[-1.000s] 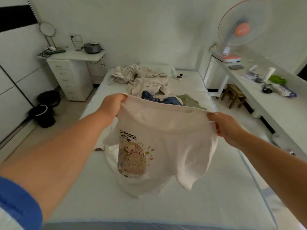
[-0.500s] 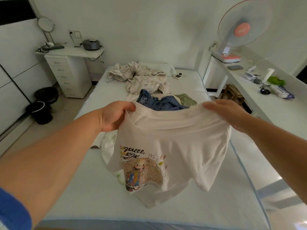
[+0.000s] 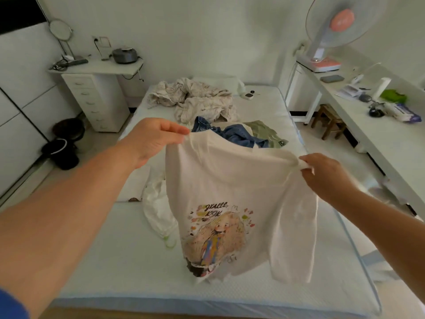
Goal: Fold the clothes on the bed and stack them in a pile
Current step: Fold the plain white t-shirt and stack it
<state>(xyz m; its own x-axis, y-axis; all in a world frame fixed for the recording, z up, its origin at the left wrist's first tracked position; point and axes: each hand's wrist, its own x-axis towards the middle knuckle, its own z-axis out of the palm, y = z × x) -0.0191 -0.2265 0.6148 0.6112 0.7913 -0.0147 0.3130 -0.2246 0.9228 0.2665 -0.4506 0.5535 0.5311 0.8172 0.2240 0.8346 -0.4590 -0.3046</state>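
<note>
Head view: a white T-shirt (image 3: 230, 185) with a cartoon print is held up above the bed (image 3: 115, 261). Its top edge is pinched at one corner by the fingers of the left hand (image 3: 154, 139) and at the other by the right hand (image 3: 322, 173). Behind the T-shirt, a white garment (image 3: 158, 203) lies on the bed. Farther back, blue jeans (image 3: 232, 134), a green garment (image 3: 266, 132) and crumpled beige bedding (image 3: 195, 100) are seen.

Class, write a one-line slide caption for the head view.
Both hands, left hand and right hand, hold a white printed cotton T-shirt above the pale bed.
</note>
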